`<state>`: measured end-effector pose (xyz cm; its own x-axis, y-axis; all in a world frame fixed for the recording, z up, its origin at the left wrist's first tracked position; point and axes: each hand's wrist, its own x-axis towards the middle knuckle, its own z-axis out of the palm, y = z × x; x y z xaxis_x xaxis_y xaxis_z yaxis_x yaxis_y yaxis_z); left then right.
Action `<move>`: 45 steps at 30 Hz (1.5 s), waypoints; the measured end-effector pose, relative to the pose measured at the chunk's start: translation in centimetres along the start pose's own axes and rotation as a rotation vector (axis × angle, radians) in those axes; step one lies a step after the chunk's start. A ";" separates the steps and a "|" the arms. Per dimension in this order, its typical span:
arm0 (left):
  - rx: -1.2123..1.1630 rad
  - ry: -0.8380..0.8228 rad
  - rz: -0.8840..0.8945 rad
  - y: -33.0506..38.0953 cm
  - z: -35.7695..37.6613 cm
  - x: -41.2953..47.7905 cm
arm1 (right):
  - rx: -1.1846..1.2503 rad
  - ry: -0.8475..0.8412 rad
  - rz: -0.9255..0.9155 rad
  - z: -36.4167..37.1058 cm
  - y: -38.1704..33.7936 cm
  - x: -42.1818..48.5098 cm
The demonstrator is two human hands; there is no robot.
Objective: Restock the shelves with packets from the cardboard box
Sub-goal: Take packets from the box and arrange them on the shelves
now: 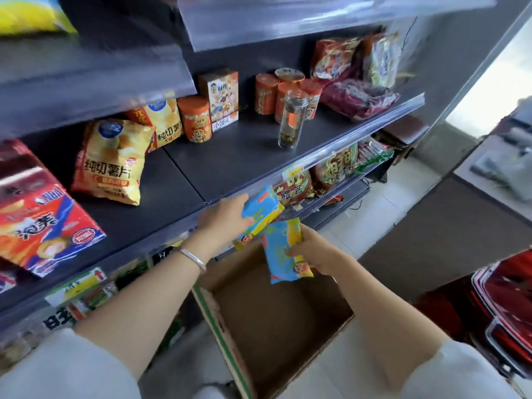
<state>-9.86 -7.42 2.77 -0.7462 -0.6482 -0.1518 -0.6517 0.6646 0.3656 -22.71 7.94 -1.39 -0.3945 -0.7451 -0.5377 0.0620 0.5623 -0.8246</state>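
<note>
An open cardboard box (276,318) stands on the floor below my arms, and its visible bottom holds no packets. My left hand (223,217) grips a blue and yellow packet (263,211) just under the front edge of the dark middle shelf (230,159). My right hand (313,250) holds a second blue and yellow packet (280,251) over the box's far rim. The two packets overlap at their ends.
The middle shelf carries yellow crisp bags (110,159), orange tubs (195,119), a snack carton (221,99), a clear jar (292,119) and red bags (357,99). A red box (43,223) lies at left. Lower shelves hold more bags. Red baskets (506,309) sit at right.
</note>
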 end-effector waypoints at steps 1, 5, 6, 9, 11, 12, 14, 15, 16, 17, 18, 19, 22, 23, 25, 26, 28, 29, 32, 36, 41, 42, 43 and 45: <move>-0.011 0.034 -0.005 0.1 -1.3 -0.5 | 0.080 -0.004 -0.017 -0.2 -0.7 -0.5; -0.045 0.159 -0.026 0.6 -6.2 -3.3 | 0.141 0.078 -0.108 -0.2 -4.4 -2.5; -0.043 0.189 -0.037 0.7 -7.4 -4.2 | 0.089 0.110 -0.151 0.0 -5.4 -3.1; -0.069 0.291 -0.054 0.5 -10.6 -7.0 | -0.113 0.179 -0.328 0.5 -8.9 -5.4; -0.070 0.364 -0.069 0.0 -12.5 -9.0 | -0.177 0.166 -0.440 1.0 -11.2 -6.8; -0.049 0.402 -0.088 -0.3 -13.6 -10.0 | -0.208 0.163 -0.496 1.2 -12.4 -7.5; -0.019 0.485 -0.127 -1.0 -15.8 -12.1 | -0.257 0.163 -0.598 2.1 -15.1 -9.1; -0.015 0.525 -0.138 -1.3 -16.9 -13.0 | -0.245 0.145 -0.639 2.7 -16.4 -10.0; -0.014 0.561 -0.147 -1.7 -18.2 -13.8 | -0.210 0.118 -0.670 3.2 -17.6 -10.7; -0.019 0.603 -0.149 -2.1 -19.4 -14.6 | -0.166 0.089 -0.697 3.8 -18.7 -11.3; -0.031 0.648 -0.142 -2.5 -20.7 -15.2 | -0.130 0.069 -0.720 4.4 -19.8 -11.8; -0.046 0.695 -0.127 -3.0 -21.9 -15.9 | -0.108 0.061 -0.740 5.0 -20.9 -12.2; -0.044 0.823 -0.108 -5.3 -25.5 -17.2 | -0.043 0.033 -0.791 6.8 -24.1 -12.9; -0.043 0.864 -0.114 -6.3 -26.7 -17.5 | -0.003 0.024 -0.795 7.5 -25.2 -12.9; -0.070 0.938 -0.133 -8.7 -28.9 -17.7 | 0.097 0.012 -0.793 9.0 -27.2 -12.5; -0.079 0.968 -0.136 -10.0 -29.9 -17.8 | 0.145 0.009 -0.797 9.8 -28.2 -12.1; -0.043 1.009 -0.147 -12.5 -31.8 -17.6 | 0.244 0.010 -0.810 11.8 -30.2 -10.9; -0.002 1.015 -0.163 -13.7 -32.6 -17.4 | 0.296 0.018 -0.814 12.8 -31.3 -10.0; 0.147 0.967 -0.231 -17.1 -34.4 -16.2 | 0.418 0.079 -0.781 16.5 -34.2 -6.8; 0.269 0.863 -0.280 -20.6 -35.2 -13.7 | 0.428 0.162 -0.712 20.7 -37.0 -2.0; 0.375 0.731 -0.285 -23.4 -34.3 -10.7 | 0.190 0.256 -0.627 21.3 -38.3 2.5; 0.387 0.721 -0.292 -23.8 -34.2 -10.2 | 0.123 0.247 -0.609 20.9 -38.3 3.0; 0.391 0.711 -0.299 -24.0 -34.2 -9.9 | 0.057 0.225 -0.592 20.4 -38.4 3.5; 0.412 0.681 -0.295 -24.3 -34.2 -9.3 | -0.067 0.190 -0.565 19.9 -38.5 3.8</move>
<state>17.61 -30.23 26.75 -0.3789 -0.8108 0.4462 -0.9028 0.4298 0.0143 -8.32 -23.66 24.79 -0.5071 -0.8615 0.0266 -0.2607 0.1239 -0.9574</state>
